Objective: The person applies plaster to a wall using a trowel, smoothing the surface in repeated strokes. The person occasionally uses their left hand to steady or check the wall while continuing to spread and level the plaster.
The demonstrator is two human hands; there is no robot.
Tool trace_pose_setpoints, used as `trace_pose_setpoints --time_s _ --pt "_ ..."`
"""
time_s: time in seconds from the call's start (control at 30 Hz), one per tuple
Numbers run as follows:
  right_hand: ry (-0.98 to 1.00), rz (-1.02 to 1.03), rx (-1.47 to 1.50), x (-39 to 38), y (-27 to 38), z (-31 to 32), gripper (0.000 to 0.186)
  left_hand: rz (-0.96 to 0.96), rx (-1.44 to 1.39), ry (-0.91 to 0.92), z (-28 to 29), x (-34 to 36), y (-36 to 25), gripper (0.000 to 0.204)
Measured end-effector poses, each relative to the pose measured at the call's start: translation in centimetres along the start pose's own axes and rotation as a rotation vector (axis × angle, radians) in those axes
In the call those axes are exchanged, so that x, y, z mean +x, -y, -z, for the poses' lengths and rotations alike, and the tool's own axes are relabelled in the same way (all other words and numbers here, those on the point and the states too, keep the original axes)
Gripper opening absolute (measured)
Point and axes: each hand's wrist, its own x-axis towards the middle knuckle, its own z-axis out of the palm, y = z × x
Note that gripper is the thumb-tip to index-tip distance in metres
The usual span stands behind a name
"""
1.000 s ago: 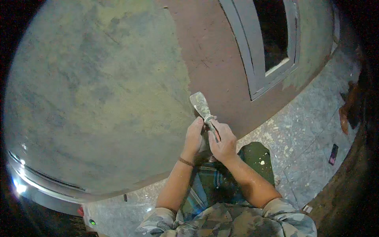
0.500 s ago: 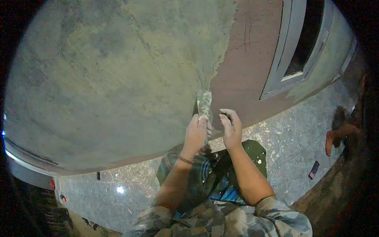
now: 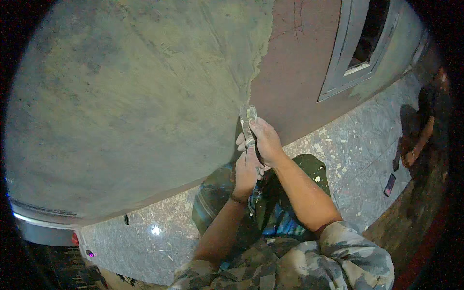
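In front of me is a putty knife (image 3: 244, 116) with pale filler smeared on its blade, pointing up beside the wall (image 3: 159, 96). My left hand (image 3: 247, 169) is closed round its lower part, the handle mostly hidden in the fingers. Higher up, my right hand (image 3: 267, 141) grips the knife near the blade, thumb on the front and fingertips showing on the far side. Greenish-grey coating covers the wall to the left; its ragged edge meets a bare reddish-brown strip (image 3: 295, 72) just above the blade. Whether the blade touches the wall I cannot tell.
A grey-framed window (image 3: 333, 72) is set in the wall at right. Pale flakes dot the tiled floor (image 3: 357, 130). A phone (image 3: 389, 185) lies there at right, near another person's bare limb (image 3: 419, 144). A small dark object (image 3: 126, 219) lies at left.
My right hand, open and apart from the knife before, has moved left and closed on it near the blade. The left hand now sits lower on the knife. The whole view has shifted slightly.
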Motion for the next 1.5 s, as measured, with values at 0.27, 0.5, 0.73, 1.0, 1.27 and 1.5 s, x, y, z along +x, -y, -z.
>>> trace_pose_setpoints --time_s 0.27,0.5,0.73,1.0,1.27,1.5 --pt "-0.095 0.054 -0.115 0.7 -0.3 -1.3 0.031 -0.283 0.503 -0.179 -0.3 1.1 1.5 0.040" --pt "-0.093 0.098 -0.076 0.6 1.3 -1.7 0.031 -0.156 0.705 -0.185 -0.7 1.9 0.5 0.040" --pt "-0.083 0.100 -0.088 0.7 1.7 -1.9 0.031 -0.185 0.359 -0.154 -1.0 0.7 -1.1 0.042" --pt "-0.121 0.035 -0.046 0.3 1.4 -1.5 0.031 -0.240 0.539 -0.185 -0.8 1.0 0.6 0.040" --pt "-0.131 0.021 -0.068 0.6 2.5 -1.7 0.028 -0.282 0.599 -0.221 -1.6 0.9 -1.7 0.037" --pt "-0.105 0.162 -0.125 0.8 3.5 -1.7 0.034 -0.451 0.629 -0.180 -2.3 1.4 -2.8 0.043"
